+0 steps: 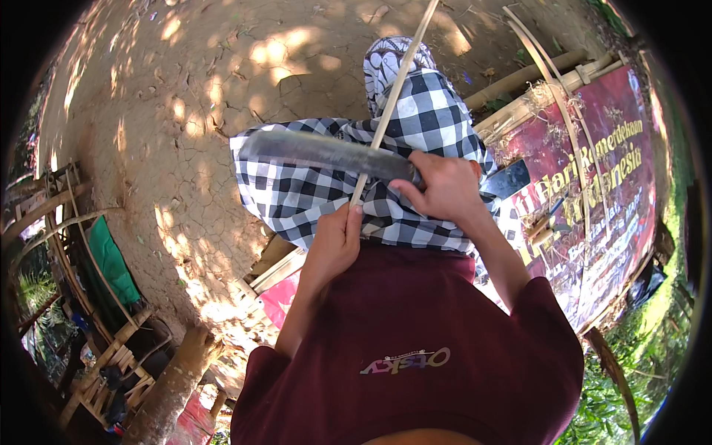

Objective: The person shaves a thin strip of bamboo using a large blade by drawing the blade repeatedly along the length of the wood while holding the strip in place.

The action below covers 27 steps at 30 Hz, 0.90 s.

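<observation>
My left hand (337, 241) is closed round the near end of a long, thin bamboo strip (400, 78), thumb along it. The strip slants away from me, up and to the right, past my knee. In my right hand (446, 189) is the handle of a machete (315, 152). Its broad dark blade points left above my lap and crosses the strip a short way beyond my left fingers. Part of the blade is smeared by motion. Checked black-and-white trousers (289, 196) cover my legs beneath both.
I sit on a bamboo bench spread with a red printed banner (615, 170). On it, to my right, lie a dark flat object (508, 178), a small knife-like tool (547, 216) and long bamboo strips (567, 111). Cracked bare earth (170, 133) stretches ahead; a wooden post (170, 386) stands lower left.
</observation>
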Motion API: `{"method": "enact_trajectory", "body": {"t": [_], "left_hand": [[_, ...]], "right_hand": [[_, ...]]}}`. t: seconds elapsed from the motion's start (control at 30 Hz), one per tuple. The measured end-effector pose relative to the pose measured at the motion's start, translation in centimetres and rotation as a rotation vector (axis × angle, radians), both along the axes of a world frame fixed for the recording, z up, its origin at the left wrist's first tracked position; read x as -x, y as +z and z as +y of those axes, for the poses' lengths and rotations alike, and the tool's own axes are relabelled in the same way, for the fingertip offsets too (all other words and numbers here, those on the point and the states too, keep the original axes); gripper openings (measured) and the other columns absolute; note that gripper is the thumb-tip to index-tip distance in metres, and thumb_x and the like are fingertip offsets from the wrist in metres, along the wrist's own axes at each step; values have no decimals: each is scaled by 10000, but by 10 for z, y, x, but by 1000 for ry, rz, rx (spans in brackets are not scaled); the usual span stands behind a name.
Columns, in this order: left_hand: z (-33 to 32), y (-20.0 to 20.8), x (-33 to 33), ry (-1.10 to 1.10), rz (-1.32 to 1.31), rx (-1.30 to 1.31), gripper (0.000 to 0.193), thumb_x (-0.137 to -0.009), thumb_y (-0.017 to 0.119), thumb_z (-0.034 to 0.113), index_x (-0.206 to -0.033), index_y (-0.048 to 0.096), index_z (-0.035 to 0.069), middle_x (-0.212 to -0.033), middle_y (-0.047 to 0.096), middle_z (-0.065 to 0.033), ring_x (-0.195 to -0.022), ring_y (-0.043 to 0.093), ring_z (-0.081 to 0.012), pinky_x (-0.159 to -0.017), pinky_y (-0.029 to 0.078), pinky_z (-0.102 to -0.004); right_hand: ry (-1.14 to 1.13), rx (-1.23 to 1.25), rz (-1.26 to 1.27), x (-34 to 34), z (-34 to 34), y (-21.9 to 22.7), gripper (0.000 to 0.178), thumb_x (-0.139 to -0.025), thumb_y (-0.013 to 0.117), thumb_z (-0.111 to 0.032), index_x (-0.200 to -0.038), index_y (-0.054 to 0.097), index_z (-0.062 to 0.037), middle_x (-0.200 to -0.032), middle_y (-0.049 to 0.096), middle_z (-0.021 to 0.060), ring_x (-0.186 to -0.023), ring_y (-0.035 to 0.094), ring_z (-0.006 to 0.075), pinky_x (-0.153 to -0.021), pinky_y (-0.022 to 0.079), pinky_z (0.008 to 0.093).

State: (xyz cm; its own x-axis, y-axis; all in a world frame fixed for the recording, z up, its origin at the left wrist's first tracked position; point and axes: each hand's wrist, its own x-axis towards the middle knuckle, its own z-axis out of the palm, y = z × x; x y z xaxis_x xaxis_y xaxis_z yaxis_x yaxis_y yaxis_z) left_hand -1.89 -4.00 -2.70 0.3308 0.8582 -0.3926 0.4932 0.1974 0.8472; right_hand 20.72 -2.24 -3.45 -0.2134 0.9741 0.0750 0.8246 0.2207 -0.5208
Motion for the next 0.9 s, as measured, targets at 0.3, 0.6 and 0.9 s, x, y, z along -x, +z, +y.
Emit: {"method": "enact_trajectory", "body": {"t": [0.3, 0.6, 0.9], "left_hand": [[1, -3, -7, -79, -12, -132, 271, -992, 466, 148, -809, 522, -43, -553, 489, -208, -481, 483, -369, -502, 360, -436], [-7, 10, 15, -34, 60, -62, 342, -1013, 429, 181, -754, 498, -31, -524, 467, -193, -450, 457, -340, -479, 342, -404], [3, 3, -8, -127, 33, -390, 275, -985, 474, 157, -801, 544, -34, -595, 544, -232, -583, 558, -446, -556, 407, -490]], "right_hand": [[81, 74, 6, 0, -4, 5, 499, -843, 621, -552, -802, 605, -55, -583, 601, 94, -531, 626, 309, -496, 483, 416], [-363, 60, -60, -46, 34, 2, 519, -874, 591, -548, -822, 618, -33, -595, 622, 132, -542, 642, 330, -520, 510, 423], [146, -83, -105, -3, -2, 15, 475, -843, 629, -541, -788, 602, -69, -553, 584, 94, -498, 619, 287, -491, 482, 403]]}}
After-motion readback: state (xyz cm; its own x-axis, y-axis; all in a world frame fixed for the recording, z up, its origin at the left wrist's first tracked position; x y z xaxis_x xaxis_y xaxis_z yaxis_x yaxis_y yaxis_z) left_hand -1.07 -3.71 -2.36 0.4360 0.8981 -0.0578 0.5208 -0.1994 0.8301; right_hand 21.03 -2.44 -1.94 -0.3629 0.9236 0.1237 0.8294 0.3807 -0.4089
